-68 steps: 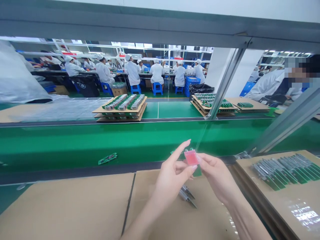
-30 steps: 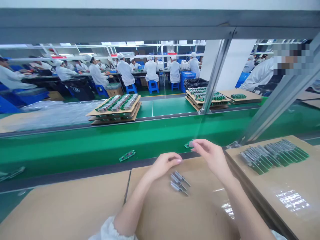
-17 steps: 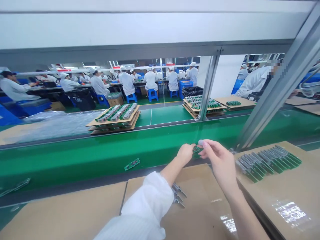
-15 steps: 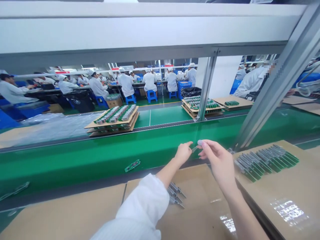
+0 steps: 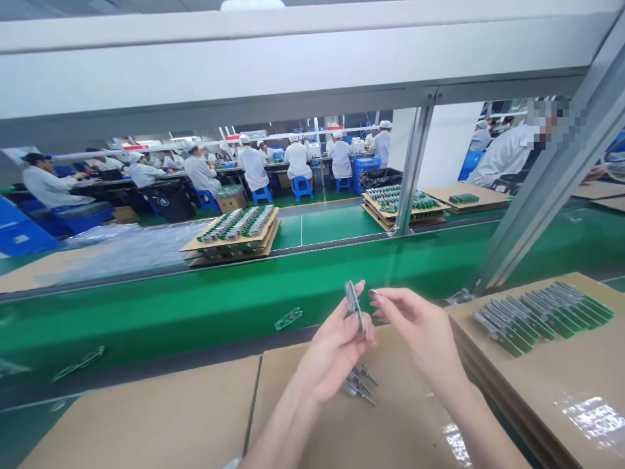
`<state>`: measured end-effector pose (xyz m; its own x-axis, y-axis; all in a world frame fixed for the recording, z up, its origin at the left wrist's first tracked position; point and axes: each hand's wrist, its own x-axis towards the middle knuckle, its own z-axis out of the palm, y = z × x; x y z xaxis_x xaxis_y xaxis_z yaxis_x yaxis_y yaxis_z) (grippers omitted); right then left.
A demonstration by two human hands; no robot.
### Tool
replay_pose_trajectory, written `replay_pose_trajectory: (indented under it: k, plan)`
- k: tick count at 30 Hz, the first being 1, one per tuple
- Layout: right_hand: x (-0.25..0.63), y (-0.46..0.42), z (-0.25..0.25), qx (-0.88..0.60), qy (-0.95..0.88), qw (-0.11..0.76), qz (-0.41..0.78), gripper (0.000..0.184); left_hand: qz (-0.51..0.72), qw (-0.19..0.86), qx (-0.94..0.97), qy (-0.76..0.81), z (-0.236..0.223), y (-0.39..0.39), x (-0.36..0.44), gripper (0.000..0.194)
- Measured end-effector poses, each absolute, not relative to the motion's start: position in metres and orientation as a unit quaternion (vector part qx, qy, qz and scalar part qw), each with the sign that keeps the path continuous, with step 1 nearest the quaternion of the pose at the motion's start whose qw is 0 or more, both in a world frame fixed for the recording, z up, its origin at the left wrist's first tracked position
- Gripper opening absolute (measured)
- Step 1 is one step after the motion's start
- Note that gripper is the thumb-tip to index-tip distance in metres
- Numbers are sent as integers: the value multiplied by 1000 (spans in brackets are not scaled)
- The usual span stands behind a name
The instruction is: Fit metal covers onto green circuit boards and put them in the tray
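In the middle of the head view my left hand (image 5: 327, 355) is closed on a circuit board (image 5: 355, 306), gripped between thumb and fingers. The board is seen nearly edge-on, tilted upright, with a grey part on its side. Just to its right is my right hand (image 5: 420, 326), thumb and fingertips pinched together. Something small and dark shows at those fingertips, too small to name. Below my left hand several boards with grey parts (image 5: 360, 384) lie on a cardboard sheet (image 5: 390, 423), partly hidden by the hand.
A green conveyor belt (image 5: 195, 306) crosses ahead, carrying a loose green board (image 5: 289, 318) and another board (image 5: 79, 363) farther left. At right, a row of boards (image 5: 541, 319) lies on stacked cardboard. Stacked board trays (image 5: 234, 228) stand beyond. A metal post (image 5: 541, 150) rises at right; co-workers sit behind.
My left hand has drawn back toward me and turned palm-up, with the circuit board now plainly visible in it. My right hand stays close by, still pinched. The view has shifted slightly.
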<state>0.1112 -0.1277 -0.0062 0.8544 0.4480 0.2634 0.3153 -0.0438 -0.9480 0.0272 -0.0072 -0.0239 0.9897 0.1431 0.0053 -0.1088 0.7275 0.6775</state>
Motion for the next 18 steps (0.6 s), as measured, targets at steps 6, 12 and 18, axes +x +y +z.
replay_pose_trajectory:
  k: [6,12,18]
  plan:
    - [93,-119,-7,-732,-303,609,21,14,78,934,348,-11,-30,-7,25,70]
    - [90,-117,-7,-738,-329,589,-13,19,83,897,429,61,-22,-5,21,74]
    - [104,-124,-9,-666,-311,658,164,26,147,811,557,101,-15,2,18,72]
